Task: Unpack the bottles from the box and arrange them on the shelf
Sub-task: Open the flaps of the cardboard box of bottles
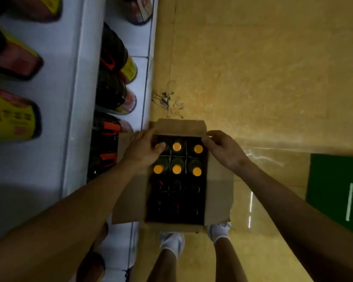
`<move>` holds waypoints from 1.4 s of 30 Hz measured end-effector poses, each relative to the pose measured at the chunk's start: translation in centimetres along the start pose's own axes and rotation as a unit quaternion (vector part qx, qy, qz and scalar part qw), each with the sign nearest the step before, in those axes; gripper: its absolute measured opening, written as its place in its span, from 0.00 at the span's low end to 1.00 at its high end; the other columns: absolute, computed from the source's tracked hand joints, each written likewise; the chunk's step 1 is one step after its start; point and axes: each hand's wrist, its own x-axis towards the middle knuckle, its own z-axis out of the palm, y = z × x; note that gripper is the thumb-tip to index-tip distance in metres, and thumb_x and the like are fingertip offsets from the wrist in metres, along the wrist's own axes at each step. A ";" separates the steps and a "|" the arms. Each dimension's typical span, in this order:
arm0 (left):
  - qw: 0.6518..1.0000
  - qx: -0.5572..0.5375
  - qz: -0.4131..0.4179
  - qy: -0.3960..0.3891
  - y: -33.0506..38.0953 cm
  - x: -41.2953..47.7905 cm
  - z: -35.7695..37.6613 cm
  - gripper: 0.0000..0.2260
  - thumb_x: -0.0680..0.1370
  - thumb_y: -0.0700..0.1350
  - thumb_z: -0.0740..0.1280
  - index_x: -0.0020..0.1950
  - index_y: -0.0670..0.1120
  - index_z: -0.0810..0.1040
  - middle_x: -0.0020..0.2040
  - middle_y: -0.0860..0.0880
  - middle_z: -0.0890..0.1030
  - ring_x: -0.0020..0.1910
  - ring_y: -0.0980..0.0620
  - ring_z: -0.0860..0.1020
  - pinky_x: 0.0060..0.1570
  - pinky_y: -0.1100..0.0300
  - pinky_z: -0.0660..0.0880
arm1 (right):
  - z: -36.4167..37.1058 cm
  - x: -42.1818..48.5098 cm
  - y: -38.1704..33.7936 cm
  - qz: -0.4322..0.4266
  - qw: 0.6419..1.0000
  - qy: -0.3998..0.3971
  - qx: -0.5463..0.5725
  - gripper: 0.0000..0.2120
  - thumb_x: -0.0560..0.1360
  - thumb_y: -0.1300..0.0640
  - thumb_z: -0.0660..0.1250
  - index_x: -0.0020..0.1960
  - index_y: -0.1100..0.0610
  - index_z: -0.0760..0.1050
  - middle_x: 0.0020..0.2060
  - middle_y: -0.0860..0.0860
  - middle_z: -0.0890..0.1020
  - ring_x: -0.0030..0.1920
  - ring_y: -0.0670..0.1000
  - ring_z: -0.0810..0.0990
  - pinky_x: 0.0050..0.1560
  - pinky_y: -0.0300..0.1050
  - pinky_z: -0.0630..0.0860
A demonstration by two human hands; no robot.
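Observation:
An open cardboard box (219, 192) sits on the floor in front of my feet, its flaps folded outward. Several dark bottles with orange caps (177, 146) stand in its far two rows, between cardboard dividers; the near cells look dark and empty. My left hand (143, 148) reaches over the box's far left corner, its fingers around the orange cap of the far left bottle. My right hand (222, 148) pinches the far right corner of the box rim. The white shelf (73, 98) runs along the left, with dark bottles (112, 49) standing on its lower level.
Yellow and red labelled bottles (12, 117) stand on the upper shelf level at far left. The tan floor (263, 68) stretches to the right, with a dark scuff mark (165, 98) beyond the box. A green mat (336, 192) lies at right. My white shoes (171, 240) stand behind the box.

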 end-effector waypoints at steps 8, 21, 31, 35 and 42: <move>0.995 0.074 -0.053 0.029 -2.3 2.3 0.7 0.24 0.81 0.59 0.65 0.73 0.48 0.72 0.73 0.42 0.73 0.75 0.41 0.68 0.72 0.48 0.62 | 0.8 3.3 4.6 -0.006 0.973 0.004 -0.231 0.30 0.83 0.42 0.61 0.80 0.53 0.63 0.79 0.54 0.67 0.80 0.61 0.56 0.76 0.57 0.59; 0.988 -0.063 -0.110 0.092 1.8 -0.9 -0.7 0.18 0.84 0.45 0.62 0.75 0.50 0.69 0.60 0.38 0.81 0.59 0.34 0.79 0.58 0.44 0.77 | -0.4 0.9 -0.3 -0.037 0.927 -0.007 -0.374 0.24 0.79 0.60 0.66 0.73 0.58 0.67 0.65 0.59 0.72 0.65 0.61 0.74 0.58 0.55 0.76; 0.978 -0.088 -0.179 0.052 -0.7 -2.9 2.3 0.15 0.85 0.47 0.63 0.68 0.41 0.77 0.62 0.33 0.80 0.62 0.31 0.78 0.59 0.45 0.76 | 3.2 -2.7 2.0 0.070 0.989 0.021 -0.131 0.15 0.83 0.53 0.61 0.66 0.59 0.73 0.56 0.60 0.83 0.55 0.62 0.83 0.52 0.50 0.77; 0.980 -0.088 -0.176 0.034 -0.2 -2.2 2.5 0.16 0.86 0.48 0.62 0.71 0.43 0.75 0.64 0.35 0.80 0.65 0.33 0.77 0.62 0.44 0.74 | 3.3 -2.3 2.2 0.083 0.985 0.030 -0.147 0.16 0.83 0.50 0.61 0.65 0.59 0.75 0.55 0.60 0.84 0.55 0.63 0.83 0.52 0.51 0.78; 0.987 0.075 -0.142 0.007 0.6 -2.0 1.9 0.12 0.85 0.46 0.63 0.54 0.38 0.81 0.55 0.36 0.84 0.57 0.35 0.82 0.51 0.49 0.77 | 3.3 -1.5 1.5 0.093 0.976 -0.011 -0.195 0.15 0.82 0.50 0.63 0.60 0.61 0.76 0.52 0.60 0.83 0.55 0.62 0.83 0.53 0.55 0.79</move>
